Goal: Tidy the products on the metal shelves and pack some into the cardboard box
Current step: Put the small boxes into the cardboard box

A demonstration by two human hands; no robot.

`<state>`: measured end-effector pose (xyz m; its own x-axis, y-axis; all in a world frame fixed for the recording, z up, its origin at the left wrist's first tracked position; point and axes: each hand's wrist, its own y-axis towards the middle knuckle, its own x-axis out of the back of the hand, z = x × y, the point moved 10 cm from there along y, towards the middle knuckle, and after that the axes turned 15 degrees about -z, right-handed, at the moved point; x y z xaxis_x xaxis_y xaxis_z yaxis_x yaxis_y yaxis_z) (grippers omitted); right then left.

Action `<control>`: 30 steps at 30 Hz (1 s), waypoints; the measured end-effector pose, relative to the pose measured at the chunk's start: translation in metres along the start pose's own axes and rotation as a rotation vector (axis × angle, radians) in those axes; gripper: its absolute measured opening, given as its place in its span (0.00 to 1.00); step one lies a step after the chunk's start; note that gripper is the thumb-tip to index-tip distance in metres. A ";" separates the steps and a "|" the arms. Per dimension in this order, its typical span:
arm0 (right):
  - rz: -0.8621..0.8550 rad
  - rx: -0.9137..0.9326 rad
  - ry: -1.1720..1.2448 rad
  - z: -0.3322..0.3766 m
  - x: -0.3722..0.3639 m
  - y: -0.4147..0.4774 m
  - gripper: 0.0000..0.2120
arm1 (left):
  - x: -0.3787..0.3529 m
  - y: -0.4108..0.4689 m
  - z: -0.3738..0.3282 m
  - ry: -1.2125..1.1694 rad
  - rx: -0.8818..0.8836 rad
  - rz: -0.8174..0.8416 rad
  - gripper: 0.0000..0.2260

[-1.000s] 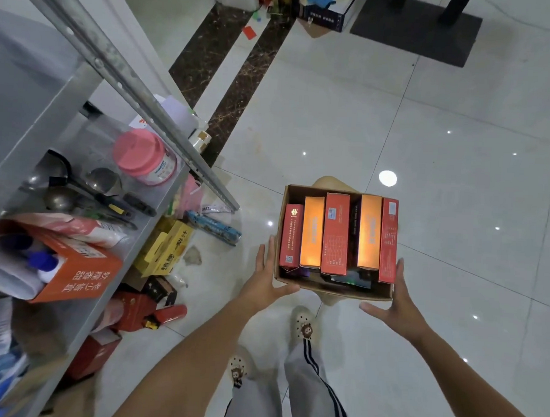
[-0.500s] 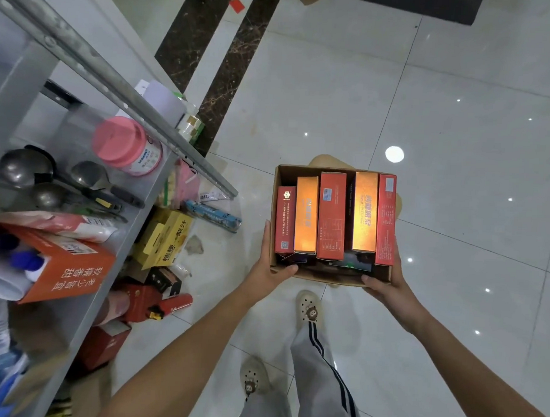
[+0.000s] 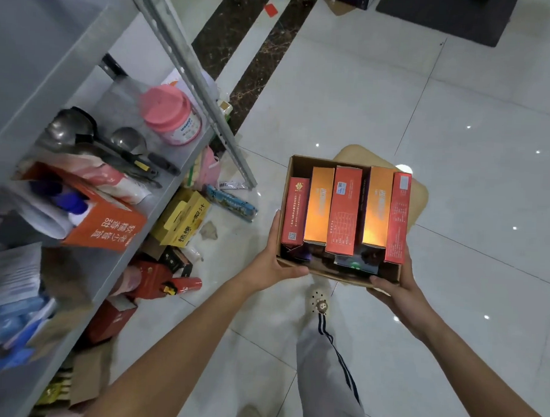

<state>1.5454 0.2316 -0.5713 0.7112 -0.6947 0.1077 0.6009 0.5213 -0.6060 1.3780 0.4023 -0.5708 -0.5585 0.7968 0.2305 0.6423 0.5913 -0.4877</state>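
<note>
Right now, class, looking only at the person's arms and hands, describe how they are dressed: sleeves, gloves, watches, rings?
Both forearms are bare right up to the bottom edge of the picture, so no sleeves show. The left hand and right hand wear no gloves. No watch, bracelet or ring shows on either wrist or on the fingers in view.

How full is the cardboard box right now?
Nearly full. The cardboard box holds five product cartons standing side by side across its width, with darker items under them; both hands grip it, left hand, right hand.

Pkgs (image 3: 344, 214) in box (image 3: 327, 275), shelves (image 3: 90, 156) left
</note>
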 end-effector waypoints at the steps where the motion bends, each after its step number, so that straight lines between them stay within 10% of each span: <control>1: 0.013 0.011 -0.007 -0.001 -0.008 -0.011 0.42 | 0.007 -0.013 0.006 -0.013 -0.003 -0.014 0.54; 15: 0.273 0.063 -0.164 -0.125 -0.182 -0.167 0.38 | 0.126 -0.240 0.175 -0.072 -0.030 -0.309 0.61; 30: 0.741 0.144 -0.404 -0.397 -0.369 -0.100 0.39 | 0.117 -0.316 0.520 -0.301 0.018 -0.828 0.56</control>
<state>1.0781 0.2385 -0.8637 0.9977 0.0665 0.0124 -0.0500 0.8479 -0.5278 0.8368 0.2441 -0.8281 -0.9573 0.0449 0.2856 -0.0373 0.9604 -0.2761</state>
